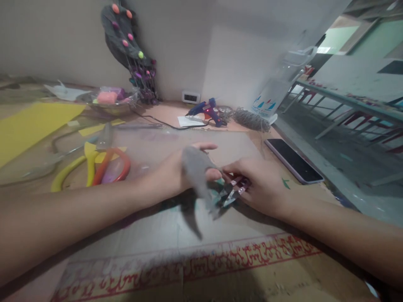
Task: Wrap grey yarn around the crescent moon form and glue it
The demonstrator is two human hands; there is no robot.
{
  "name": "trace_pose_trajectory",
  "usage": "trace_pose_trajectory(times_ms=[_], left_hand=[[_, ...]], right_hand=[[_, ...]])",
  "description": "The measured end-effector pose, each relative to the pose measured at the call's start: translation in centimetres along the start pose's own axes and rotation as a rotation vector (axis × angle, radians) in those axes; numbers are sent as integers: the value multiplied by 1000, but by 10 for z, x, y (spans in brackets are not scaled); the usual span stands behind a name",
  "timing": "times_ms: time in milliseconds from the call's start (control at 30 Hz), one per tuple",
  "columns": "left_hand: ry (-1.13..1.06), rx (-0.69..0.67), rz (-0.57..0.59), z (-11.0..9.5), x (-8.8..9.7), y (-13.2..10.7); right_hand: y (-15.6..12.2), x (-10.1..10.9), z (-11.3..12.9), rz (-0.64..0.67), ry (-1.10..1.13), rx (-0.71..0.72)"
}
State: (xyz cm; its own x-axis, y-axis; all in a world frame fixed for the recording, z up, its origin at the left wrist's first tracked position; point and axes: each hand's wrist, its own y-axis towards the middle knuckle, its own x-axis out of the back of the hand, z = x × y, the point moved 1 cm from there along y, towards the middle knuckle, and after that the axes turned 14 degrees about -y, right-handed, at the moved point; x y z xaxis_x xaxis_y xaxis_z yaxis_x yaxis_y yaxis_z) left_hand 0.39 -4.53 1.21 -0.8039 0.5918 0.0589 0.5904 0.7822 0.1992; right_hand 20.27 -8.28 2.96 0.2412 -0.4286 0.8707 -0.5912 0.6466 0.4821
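My left hand (pixel 171 170) is closed around a curved, grey, crescent-shaped piece (pixel 197 165), held just above the board and blurred by motion. Its lower end tapers toward the strands below. Close on its right, my right hand (pixel 264 184) is pinched, with short shiny strips (pixel 234 191) showing between and under the fingers. The strips seem to hang by the grey piece; whether they are joined to it I cannot tell. A dark shadow falls on the pale board (pixel 151 222) beneath both hands.
Scissors with yellow and red handles (pixel 90 167) lie left, near yellow paper (pixel 28 130). Behind are a blue glue gun (pixel 204 111), grey yarn (pixel 252 119), a small clock (pixel 190 97) and a clear bottle (pixel 270 90). A phone (pixel 294 161) lies right. A grey crescent ornament (pixel 118 35) hangs behind.
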Motion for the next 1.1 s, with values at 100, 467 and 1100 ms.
trace_pose_trajectory(times_ms=[100, 467, 1100], left_hand=[[132, -86, -29, 1, 3, 0], [-10, 64, -123, 3, 2, 2], [438, -45, -41, -7, 2, 4]], right_hand=[[-2, 0, 2, 12, 10, 23], [10, -4, -7, 27, 517, -424], [11, -6, 1, 211, 791, -519]])
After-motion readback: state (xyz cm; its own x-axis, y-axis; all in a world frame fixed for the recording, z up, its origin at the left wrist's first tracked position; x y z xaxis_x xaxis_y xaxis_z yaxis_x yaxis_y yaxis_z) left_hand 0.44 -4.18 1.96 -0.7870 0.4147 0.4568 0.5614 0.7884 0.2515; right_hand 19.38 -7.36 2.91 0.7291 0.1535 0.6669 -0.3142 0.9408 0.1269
